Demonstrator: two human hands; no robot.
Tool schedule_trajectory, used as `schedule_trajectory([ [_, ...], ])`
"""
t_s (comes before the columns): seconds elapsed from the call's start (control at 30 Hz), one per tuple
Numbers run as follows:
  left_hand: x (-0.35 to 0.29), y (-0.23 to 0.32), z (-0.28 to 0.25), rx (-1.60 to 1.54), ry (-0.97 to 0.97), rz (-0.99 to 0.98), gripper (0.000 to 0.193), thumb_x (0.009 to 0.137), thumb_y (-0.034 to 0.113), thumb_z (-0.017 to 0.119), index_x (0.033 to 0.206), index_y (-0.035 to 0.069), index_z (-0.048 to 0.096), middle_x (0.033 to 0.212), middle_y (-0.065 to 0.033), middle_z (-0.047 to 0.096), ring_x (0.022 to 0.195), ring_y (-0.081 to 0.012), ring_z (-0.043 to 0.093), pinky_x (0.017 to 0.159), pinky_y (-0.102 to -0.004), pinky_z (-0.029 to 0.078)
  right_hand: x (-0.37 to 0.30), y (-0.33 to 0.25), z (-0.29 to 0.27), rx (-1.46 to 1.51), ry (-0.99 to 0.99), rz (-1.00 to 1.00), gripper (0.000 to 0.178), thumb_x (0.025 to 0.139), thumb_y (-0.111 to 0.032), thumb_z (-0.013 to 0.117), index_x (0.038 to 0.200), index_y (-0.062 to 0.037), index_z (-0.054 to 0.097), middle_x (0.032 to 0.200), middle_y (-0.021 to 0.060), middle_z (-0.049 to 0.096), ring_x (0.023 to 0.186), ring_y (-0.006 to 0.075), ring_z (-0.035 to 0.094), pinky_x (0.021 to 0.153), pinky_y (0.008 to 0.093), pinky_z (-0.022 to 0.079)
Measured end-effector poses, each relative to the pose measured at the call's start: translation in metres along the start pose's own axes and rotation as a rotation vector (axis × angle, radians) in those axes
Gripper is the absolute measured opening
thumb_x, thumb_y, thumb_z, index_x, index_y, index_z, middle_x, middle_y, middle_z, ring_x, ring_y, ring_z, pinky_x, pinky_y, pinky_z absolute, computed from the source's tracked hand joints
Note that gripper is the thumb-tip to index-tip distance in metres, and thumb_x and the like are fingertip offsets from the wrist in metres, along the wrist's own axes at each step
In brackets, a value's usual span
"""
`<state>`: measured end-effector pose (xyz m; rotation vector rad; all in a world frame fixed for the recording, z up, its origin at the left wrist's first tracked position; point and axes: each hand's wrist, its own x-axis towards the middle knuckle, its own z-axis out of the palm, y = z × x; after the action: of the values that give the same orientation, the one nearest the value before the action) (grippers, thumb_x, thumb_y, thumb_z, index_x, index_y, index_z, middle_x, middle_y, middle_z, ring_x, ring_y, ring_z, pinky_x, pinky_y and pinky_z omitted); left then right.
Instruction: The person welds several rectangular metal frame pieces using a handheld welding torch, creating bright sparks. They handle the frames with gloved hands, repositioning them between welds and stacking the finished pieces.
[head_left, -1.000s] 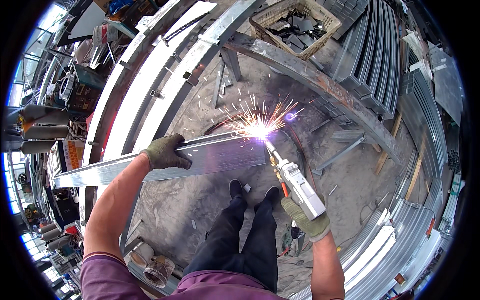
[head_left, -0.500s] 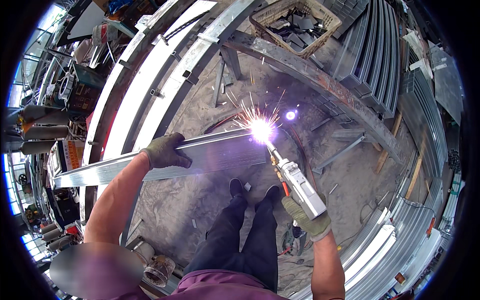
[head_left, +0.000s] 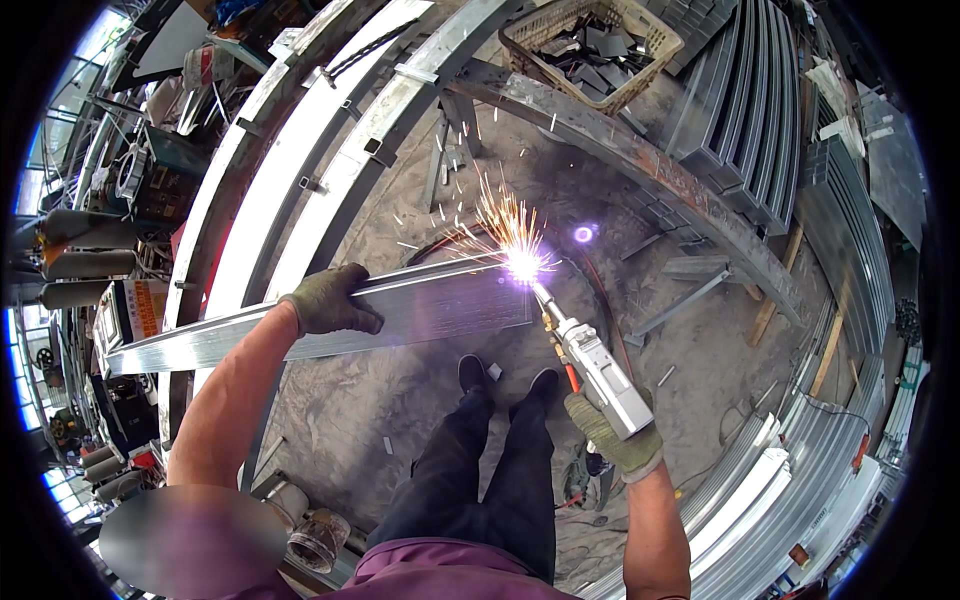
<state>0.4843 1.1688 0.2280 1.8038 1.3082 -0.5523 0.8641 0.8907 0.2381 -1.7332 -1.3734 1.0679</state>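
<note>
My left hand (head_left: 335, 300), in an olive work glove, is closed over the upper edge of a long rectangular metal tube (head_left: 445, 312). The tube slants from the left side toward the middle. My gloved right hand (head_left: 622, 440) is wrapped round the rear of a grey handheld welding torch (head_left: 600, 368). Its nozzle points up and left at the tube's right end. A bright violet-white glow with orange sparks (head_left: 522, 262) covers the contact spot, so the seam itself is hidden.
Long metal rails (head_left: 400, 110) run beneath and behind the tube. A beige plastic crate (head_left: 640, 82) holds metal offcuts at the back. Stacked metal profiles (head_left: 735, 150) stand at right; more (head_left: 740, 490) lie nearer. A hose (head_left: 605, 290) trails over the floor. Buckets (head_left: 318, 540) sit lower left.
The white glare has shrunk and the sparks now stream higher and more to the upper left. Both hands, the tube and the torch look almost unmoved.
</note>
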Motion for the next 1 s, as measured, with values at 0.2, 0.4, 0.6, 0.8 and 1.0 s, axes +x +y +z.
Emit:
schedule_trajectory([
  [0.2,0.0,0.001,-0.001,-0.01,-0.011,-0.014,0.082,0.068,0.036,0.097,0.134,0.001,0.063,0.118,-0.0189,0.075,0.111,-0.0302,0.074,0.098,-0.0377,0.056,0.0,-0.001,-0.003,-0.022,-0.02,-0.005,0.029,0.085,-0.013,0.087,0.111,-0.0044,0.078,0.095,0.0118,0.08,0.084,0.0261,0.079,0.074,0.0355,0.063],
  [0.4,0.001,-0.001,0.0,-0.015,-0.002,-0.012,0.083,0.066,0.038,0.096,0.134,0.002,0.063,0.118,-0.0189,0.075,0.114,-0.0318,0.073,0.101,-0.0386,0.055,0.002,-0.01,-0.004,0.016,0.003,0.026,0.029,0.086,-0.014,0.087,0.112,-0.004,0.078,0.095,0.0123,0.08,0.084,0.0256,0.079,0.073,0.0352,0.062],
  [0.6,0.002,-0.002,0.001,-0.038,-0.014,-0.028,0.081,0.068,0.034,0.097,0.134,0.003,0.062,0.118,-0.0176,0.075,0.113,-0.03,0.073,0.099,-0.0382,0.056,-0.002,-0.005,-0.002,-0.024,-0.001,0.031,0.027,0.087,-0.014,0.086,0.111,-0.0044,0.078,0.093,0.0114,0.079,0.081,0.0232,0.079,0.07,0.0343,0.061],
  [0.8,0.003,-0.003,0.002,-0.069,-0.028,-0.025,0.079,0.068,0.031,0.098,0.133,0.003,0.062,0.114,-0.0155,0.076,0.109,-0.0269,0.075,0.097,-0.0372,0.056,-0.003,-0.011,-0.003,0.063,-0.014,0.141,0.027,0.087,-0.014,0.086,0.111,-0.0048,0.078,0.091,0.0105,0.079,0.078,0.0222,0.078,0.068,0.0334,0.061],
  [1.0,0.001,-0.002,0.002,-0.031,-0.007,-0.009,0.078,0.069,0.031,0.098,0.132,0.003,0.062,0.111,-0.0138,0.077,0.107,-0.0247,0.075,0.096,-0.0365,0.056,-0.003,-0.011,-0.004,0.043,-0.022,0.125,0.028,0.087,-0.014,0.086,0.112,-0.0045,0.078,0.092,0.0108,0.079,0.08,0.0219,0.078,0.069,0.0333,0.061],
])
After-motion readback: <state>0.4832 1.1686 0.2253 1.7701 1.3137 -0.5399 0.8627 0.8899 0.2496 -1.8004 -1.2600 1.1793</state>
